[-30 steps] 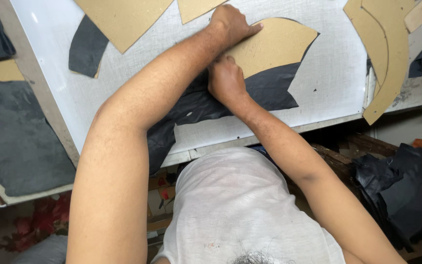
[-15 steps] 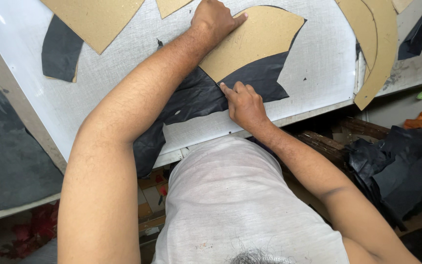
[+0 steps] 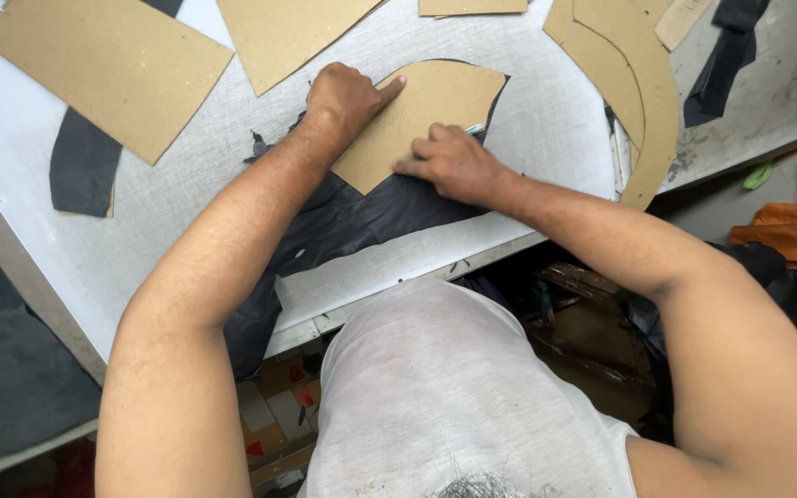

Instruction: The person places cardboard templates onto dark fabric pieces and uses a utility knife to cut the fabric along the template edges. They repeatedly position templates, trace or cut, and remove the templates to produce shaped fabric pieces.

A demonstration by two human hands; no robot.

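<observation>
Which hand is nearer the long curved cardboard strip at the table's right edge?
Right. The right hand rests on the rounded cardboard pattern, a short gap from the curved strip; the left hand presses the pattern's far side, farther away.

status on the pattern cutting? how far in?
Done, by the look of it: one cut dark piece lies apart at the table's left. In hand: the left hand presses a curved cardboard template onto the dark sheet, and the right hand works at its lower edge; any tool is hidden. Left: the sheet under the template looks uncut, and other templates lie unused.
</observation>
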